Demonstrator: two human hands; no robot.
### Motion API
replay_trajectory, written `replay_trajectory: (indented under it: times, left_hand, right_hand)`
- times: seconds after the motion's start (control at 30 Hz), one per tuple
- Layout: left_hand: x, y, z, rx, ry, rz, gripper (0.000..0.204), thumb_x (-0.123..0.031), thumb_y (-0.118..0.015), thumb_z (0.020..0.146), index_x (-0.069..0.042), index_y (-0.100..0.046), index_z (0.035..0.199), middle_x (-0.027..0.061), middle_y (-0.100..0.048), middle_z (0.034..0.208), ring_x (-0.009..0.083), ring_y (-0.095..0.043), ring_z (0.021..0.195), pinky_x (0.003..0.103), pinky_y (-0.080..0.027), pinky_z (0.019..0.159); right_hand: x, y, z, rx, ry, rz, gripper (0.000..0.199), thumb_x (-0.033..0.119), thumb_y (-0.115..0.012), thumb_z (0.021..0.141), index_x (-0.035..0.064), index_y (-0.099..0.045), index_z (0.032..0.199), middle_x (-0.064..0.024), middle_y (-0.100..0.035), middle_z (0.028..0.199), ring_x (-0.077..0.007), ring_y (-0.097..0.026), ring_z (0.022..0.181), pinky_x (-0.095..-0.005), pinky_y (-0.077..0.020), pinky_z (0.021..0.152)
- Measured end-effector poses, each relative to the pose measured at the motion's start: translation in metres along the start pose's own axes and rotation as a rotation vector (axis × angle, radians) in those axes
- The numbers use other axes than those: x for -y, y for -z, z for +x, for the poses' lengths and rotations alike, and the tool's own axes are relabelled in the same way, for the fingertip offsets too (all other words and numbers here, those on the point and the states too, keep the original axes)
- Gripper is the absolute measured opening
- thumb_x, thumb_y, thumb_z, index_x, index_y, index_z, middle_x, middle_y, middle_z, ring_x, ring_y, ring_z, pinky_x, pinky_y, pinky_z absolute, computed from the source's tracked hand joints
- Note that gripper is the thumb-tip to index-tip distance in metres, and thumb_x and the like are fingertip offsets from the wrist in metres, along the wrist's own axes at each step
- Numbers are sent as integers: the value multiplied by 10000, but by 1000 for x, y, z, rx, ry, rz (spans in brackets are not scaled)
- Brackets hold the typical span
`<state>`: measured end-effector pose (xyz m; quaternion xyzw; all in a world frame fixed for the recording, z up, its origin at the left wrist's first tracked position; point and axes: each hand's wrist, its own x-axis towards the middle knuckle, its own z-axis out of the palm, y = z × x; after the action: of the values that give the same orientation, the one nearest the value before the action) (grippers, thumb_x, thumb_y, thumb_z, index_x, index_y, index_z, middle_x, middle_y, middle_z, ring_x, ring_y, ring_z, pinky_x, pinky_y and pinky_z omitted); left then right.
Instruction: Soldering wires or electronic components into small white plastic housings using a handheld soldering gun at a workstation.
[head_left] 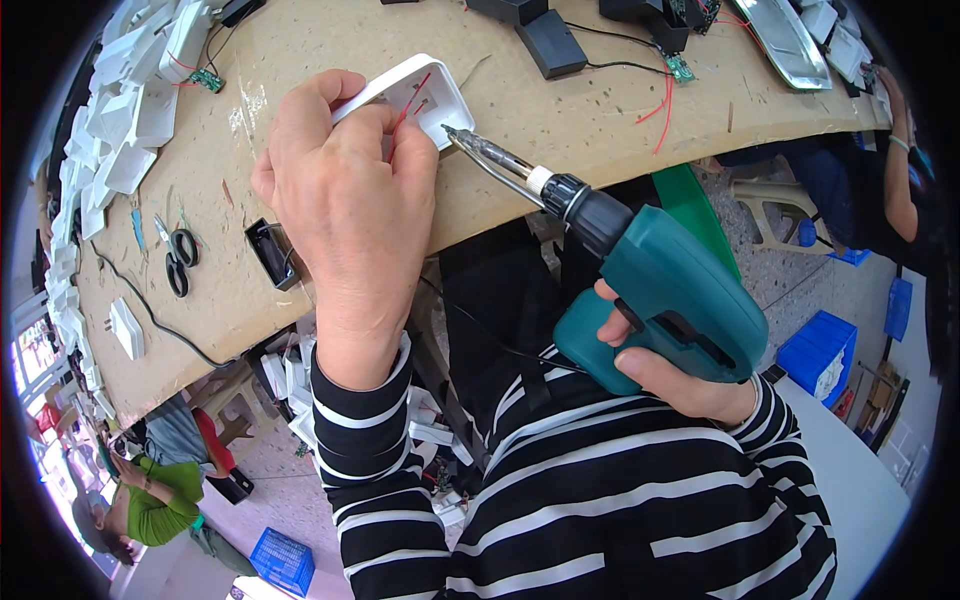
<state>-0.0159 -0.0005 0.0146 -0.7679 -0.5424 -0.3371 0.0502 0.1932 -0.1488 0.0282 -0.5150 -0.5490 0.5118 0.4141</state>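
Observation:
Fingers of my left hand [350, 180] close round a small white plastic housing [452, 98], tilted with its hollow side showing. Red wires [410, 103] run inside it near my fingertips; the fingertips themselves are partly hidden behind my hand. My right hand [665, 375] grips the handle of a teal soldering gun [690, 290], index finger by the trigger. Its thin metal tip [450, 132] points into the housing at the lower wall; whether it touches cannot be made out.
Black-handled scissors [180, 258] and a small black case [272, 255] lie left of my hand. White housings [130, 130] pile along the left edge. Black boxes [552, 45], a green circuit board [680, 67] and a metal tray [785, 45] lie at the back. Other people sit nearby.

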Motion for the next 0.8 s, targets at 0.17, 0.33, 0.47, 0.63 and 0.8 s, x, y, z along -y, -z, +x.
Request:
replay_trajectory:
  times: [0.17,0.33,0.47,0.63,0.8]
  left_hand:
    - [0,-2,0,4,-1,-7,99,-98,-640,693,-26,-688,741,73,-604,1007,236,-560,917,380,-340,826]
    - [0,-2,0,4,-7,5,104,-101,-639,695,-22,-690,739,72,-602,1004,237,-559,918,379,-338,822]
    - [1,-1,0,5,-13,0,106,-101,-639,695,-19,-691,737,72,-601,1000,235,-559,914,377,-337,822]
    - [2,-2,0,-1,-26,8,104,-101,-639,694,-16,-691,726,71,-601,997,233,-561,910,378,-336,826]
    - [2,-2,0,16,-23,44,166,-138,-609,734,-3,-691,787,64,-606,1017,227,-569,905,353,-352,815]
  right_hand:
    - [0,-4,3,-13,-30,55,503,-5,-729,759,-61,-484,1195,-110,-638,898,-148,-646,804,-250,-536,699]
    - [5,-10,9,-48,-64,87,490,9,-722,775,-57,-487,1199,-102,-644,881,-138,-640,789,-247,-529,692]
    - [9,-10,14,-21,-41,82,421,19,-706,796,-58,-524,1168,-93,-647,862,-127,-630,769,-242,-521,670]
    - [19,-9,17,61,-244,112,492,108,-646,852,44,-441,1296,-82,-551,1181,-119,-580,900,-296,-474,829]
    - [20,-11,19,33,-262,93,433,138,-664,846,41,-499,1234,-58,-591,1033,-109,-585,843,-276,-482,788]
